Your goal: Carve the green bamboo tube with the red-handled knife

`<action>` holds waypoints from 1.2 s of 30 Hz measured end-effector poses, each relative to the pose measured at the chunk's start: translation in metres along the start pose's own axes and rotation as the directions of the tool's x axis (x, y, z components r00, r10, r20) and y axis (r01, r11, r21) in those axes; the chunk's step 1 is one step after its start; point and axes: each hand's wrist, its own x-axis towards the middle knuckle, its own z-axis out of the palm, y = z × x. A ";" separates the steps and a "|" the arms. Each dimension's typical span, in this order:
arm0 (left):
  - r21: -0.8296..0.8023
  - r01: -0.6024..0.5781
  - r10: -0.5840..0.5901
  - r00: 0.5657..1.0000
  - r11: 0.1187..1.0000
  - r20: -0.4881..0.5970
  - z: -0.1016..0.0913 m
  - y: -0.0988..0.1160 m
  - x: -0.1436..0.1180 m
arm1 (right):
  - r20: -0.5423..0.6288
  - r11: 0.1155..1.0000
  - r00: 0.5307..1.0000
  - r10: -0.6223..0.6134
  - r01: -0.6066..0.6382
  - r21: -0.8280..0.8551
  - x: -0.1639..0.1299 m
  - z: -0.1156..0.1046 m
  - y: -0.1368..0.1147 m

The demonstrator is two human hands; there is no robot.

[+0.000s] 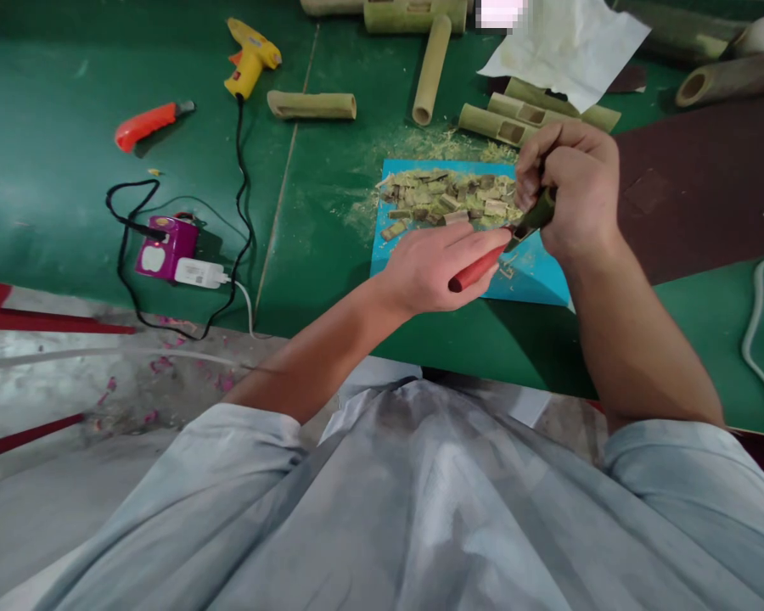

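My left hand [429, 263] is closed around a red-handled tool [480, 267], whose front end meets a short green bamboo tube [535, 216]. The kind of working tip cannot be made out. My right hand [576, 191] grips that bamboo tube from the far right, its fingers curled over the upper end. Both hands are above a blue board [541, 280] on the green table. Bamboo chips and shavings [449, 195] lie heaped across the board's far half, just beyond my left hand.
Cut bamboo tubes [311, 105] lie toward the back, several with square openings, beside white paper [566, 51]. An orange utility knife [146, 127], a yellow glue gun [251, 64] and a purple power adapter [165, 246] with a trailing cord are at left. A brown sheet [693, 187] lies right.
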 end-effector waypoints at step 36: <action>-0.148 -0.059 0.046 0.995 0.987 -0.092 -0.007 -0.003 0.025 | 0.023 1.000 1.000 0.012 -0.012 0.019 -0.005 0.001 -0.002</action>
